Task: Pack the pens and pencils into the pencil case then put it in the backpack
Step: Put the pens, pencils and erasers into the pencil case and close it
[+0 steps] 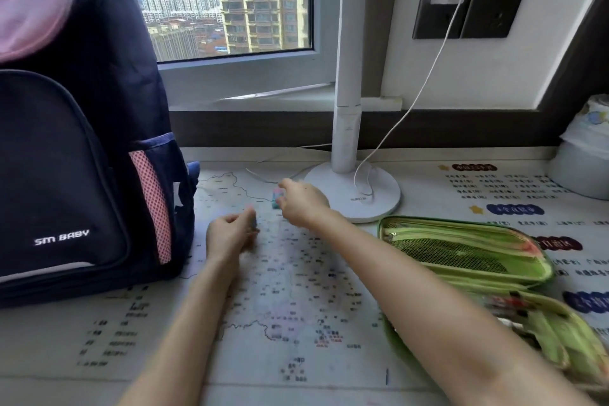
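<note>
The green pencil case (468, 250) lies unzipped and spread open on the desk at the right, with several pens blurred in its near half (527, 316). At the left stands the navy and pink backpack (66, 158), upright. My right hand (301, 203) reaches across the desk mat and pinches a small teal and pink block (275, 199) beside the lamp base. My left hand (230, 236) rests on the mat near the backpack, its fingers curled round a small bluish piece (253, 221) too blurred to identify.
A white desk lamp's base (362, 198) and post stand just behind my right hand, with a white cable (412, 109) running up to the wall socket. A white bowl-like container (580, 171) sits at the far right. A printed map mat (296, 290) covers the desk.
</note>
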`<state>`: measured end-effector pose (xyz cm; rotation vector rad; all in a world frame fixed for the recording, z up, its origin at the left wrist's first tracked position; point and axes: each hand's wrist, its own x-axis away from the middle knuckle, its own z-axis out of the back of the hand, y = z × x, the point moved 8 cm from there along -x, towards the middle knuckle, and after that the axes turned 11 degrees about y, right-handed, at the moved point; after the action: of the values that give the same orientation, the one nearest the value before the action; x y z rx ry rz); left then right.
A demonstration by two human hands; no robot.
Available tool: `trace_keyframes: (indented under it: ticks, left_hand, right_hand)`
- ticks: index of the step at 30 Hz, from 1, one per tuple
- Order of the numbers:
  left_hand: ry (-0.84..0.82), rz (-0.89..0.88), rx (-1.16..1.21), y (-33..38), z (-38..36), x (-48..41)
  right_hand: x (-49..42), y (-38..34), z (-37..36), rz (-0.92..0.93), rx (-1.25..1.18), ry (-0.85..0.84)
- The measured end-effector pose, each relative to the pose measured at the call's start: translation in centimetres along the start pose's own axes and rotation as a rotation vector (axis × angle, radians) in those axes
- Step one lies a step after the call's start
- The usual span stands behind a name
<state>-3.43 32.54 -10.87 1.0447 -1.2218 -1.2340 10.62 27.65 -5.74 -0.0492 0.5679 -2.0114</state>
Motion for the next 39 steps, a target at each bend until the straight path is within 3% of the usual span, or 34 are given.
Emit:
trace_keyframes:
  ticks: [2,6,8,14,19,25,30,33,36,39]
  left_hand:
    - [0.081,-0.084,0.106,0.3,1.3,0.5]
    - [0.214,-0.205,0.043,0.9,1.9,0.7]
    - [0.206,-0.219,0.006,0.8,1.7,0.4]
    - [0.161,-0.334,-0.05,1.8,1.3,1.3]
    - [0.111,-0.59,-0.196,3.9,0.6,3.5]
    - [-0.214,-0.731,-0.169,6.6,-6.5,12.1]
    - [-0.543,-0.773,-0.204,8.9,-12.8,20.9]
    - [-0.712,-0.777,-0.338,9.3,-15.7,25.2]
    - [-0.832,-0.767,-0.492,8.8,-18.4,28.7]
    - [-0.814,-0.858,-0.6,8.3,-20.4,31.6]
  right_hand:
    - [-1.7,-0.1,-1.5,-0.07,0.01,0.041]
    - [-2.9,0.1,-3.5,-0.097,0.173,0.05]
    - [-2.8,0.0,-3.5,-0.083,0.17,0.073]
    - [2.8,2.4,3.5,-0.134,-0.179,0.178]
    - [13.9,9.5,13.7,-0.13,-0.362,0.181]
    - [24.2,21.1,18.7,-0.381,-0.252,0.288]
    - [26.7,23.5,17.8,-0.4,0.021,0.314]
    - [27.1,22.9,17.1,-0.351,0.285,0.256]
    - [27.3,23.4,17.8,-0.356,0.212,0.227]
    - [27.4,24.1,20.4,-0.371,0.137,0.347]
